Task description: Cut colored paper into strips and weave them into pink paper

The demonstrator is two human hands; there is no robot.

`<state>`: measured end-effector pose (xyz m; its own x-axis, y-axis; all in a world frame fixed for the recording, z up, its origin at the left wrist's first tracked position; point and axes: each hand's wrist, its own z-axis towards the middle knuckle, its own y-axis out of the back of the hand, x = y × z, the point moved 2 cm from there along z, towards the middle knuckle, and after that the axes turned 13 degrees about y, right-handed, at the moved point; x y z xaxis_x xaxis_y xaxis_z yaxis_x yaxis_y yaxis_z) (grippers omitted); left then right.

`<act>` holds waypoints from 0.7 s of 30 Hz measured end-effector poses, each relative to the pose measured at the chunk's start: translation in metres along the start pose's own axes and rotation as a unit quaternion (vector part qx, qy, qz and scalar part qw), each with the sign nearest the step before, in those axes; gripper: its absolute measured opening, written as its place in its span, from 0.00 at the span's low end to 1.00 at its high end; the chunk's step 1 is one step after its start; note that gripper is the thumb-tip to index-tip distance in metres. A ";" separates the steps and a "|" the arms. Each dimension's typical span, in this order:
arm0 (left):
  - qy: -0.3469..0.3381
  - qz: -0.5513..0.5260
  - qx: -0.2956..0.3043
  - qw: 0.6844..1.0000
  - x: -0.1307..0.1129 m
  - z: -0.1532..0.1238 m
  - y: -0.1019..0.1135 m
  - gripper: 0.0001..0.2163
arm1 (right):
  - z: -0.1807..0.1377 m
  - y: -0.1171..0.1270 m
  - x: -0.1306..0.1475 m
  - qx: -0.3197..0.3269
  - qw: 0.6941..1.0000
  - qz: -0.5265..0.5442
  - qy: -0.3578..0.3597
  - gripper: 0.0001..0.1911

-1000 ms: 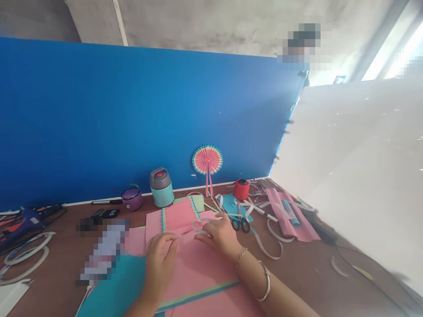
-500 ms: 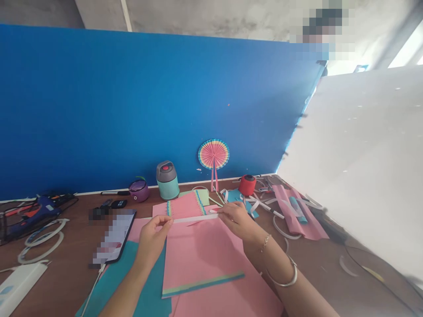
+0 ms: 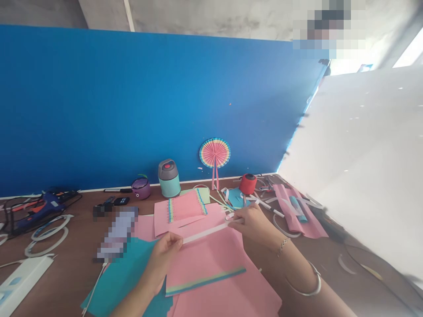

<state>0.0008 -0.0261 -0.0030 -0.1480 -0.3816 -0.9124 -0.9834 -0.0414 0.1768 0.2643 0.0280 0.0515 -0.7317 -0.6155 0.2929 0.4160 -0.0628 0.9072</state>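
A narrow strip of white tape [image 3: 206,232] is stretched between my two hands, above a pink paper sheet [image 3: 205,259] with yellow and blue bands along its near edge. My left hand [image 3: 167,246] pinches the strip's left end. At the other end, my right hand [image 3: 249,220] has its fingers closed on the strip. Close to the right fingertips is a small pale round thing [image 3: 229,216], partly hidden, which may be the tape roll. More pink paper [image 3: 228,297] and teal paper [image 3: 128,273] lie beneath the banded sheet.
Behind my hands lies a pleated pink paper [image 3: 187,205]. A round paper fan [image 3: 214,153] leans on the blue partition. A teal flask [image 3: 168,178], purple cup [image 3: 141,188] and red container [image 3: 247,184] stand at the back. A phone [image 3: 117,233] lies left, loose strips [image 3: 280,226] right.
The white strip has come away from the sheet's far edge and moved nearer. My left hand has shifted right and closer; my right hand has moved slightly right.
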 end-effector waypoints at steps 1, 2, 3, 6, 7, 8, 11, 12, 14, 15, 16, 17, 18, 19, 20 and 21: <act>0.006 -0.002 0.003 1.000 0.001 -0.003 -0.001 0.14 | -0.005 0.000 -0.001 0.002 1.000 0.013 -0.011 0.16; 0.009 -0.001 0.007 1.000 0.002 -0.005 -0.003 0.14 | -0.009 0.000 -0.002 0.004 0.999 0.031 -0.021 0.15; 0.010 0.001 0.009 1.000 0.001 -0.006 -0.003 0.14 | -0.013 -0.001 -0.003 0.006 0.998 0.054 -0.028 0.14; 0.003 0.009 -0.001 1.000 -0.008 -0.006 0.000 0.13 | -0.018 -0.002 -0.008 0.011 0.991 0.130 -0.025 0.15; -0.001 0.015 -0.009 1.000 -0.013 -0.005 0.002 0.13 | -0.018 -0.002 -0.010 0.012 0.988 0.152 -0.017 0.15; -0.001 0.025 -0.016 1.000 -0.018 -0.003 0.005 0.13 | -0.017 -0.002 -0.011 0.010 0.986 0.166 -0.009 0.16; -0.018 0.056 -0.051 0.997 -0.033 0.003 0.016 0.12 | -0.009 0.000 -0.015 0.004 0.986 0.169 0.003 0.15; -0.024 0.061 -0.063 0.996 -0.036 0.005 0.020 0.13 | -0.006 0.001 -0.015 0.003 0.987 0.162 0.004 0.14; -0.028 0.071 -0.071 0.995 -0.040 0.010 0.026 0.13 | 0.000 0.001 -0.017 0.007 0.989 0.147 0.010 0.13; -0.028 0.072 -0.074 0.994 -0.039 0.013 0.028 0.13 | 0.003 0.000 -0.017 0.008 0.990 0.137 0.015 0.13; -0.025 0.074 -0.078 0.994 -0.038 0.016 0.031 0.13 | 0.005 -0.001 -0.018 0.008 0.992 0.125 0.020 0.13; -0.020 0.074 -0.082 0.994 -0.035 0.018 0.033 0.13 | 0.006 -0.004 -0.018 0.008 0.994 0.108 0.024 0.14; -0.015 0.077 -0.089 0.993 -0.031 0.021 0.035 0.13 | 0.007 -0.008 -0.019 0.007 0.996 0.089 0.024 0.14; -0.010 0.082 -0.096 0.992 -0.027 0.023 0.037 0.13 | 0.007 -0.013 -0.020 0.007 0.997 0.068 0.022 0.15; -0.005 0.090 -0.104 0.990 -0.023 0.026 0.039 0.13 | 0.007 -0.019 -0.021 0.007 0.999 0.048 0.020 0.15; 0.000 0.099 -0.113 0.989 -0.019 0.028 0.041 0.13 | 0.007 -0.024 -0.022 0.007 0.999 0.030 0.017 0.15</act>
<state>-0.0395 0.0053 0.0112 -0.3359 -0.4028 -0.8514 -0.8865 -0.1703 0.4303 0.2664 0.0484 0.0252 -0.6867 -0.6448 0.3357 0.4502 -0.0147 0.8928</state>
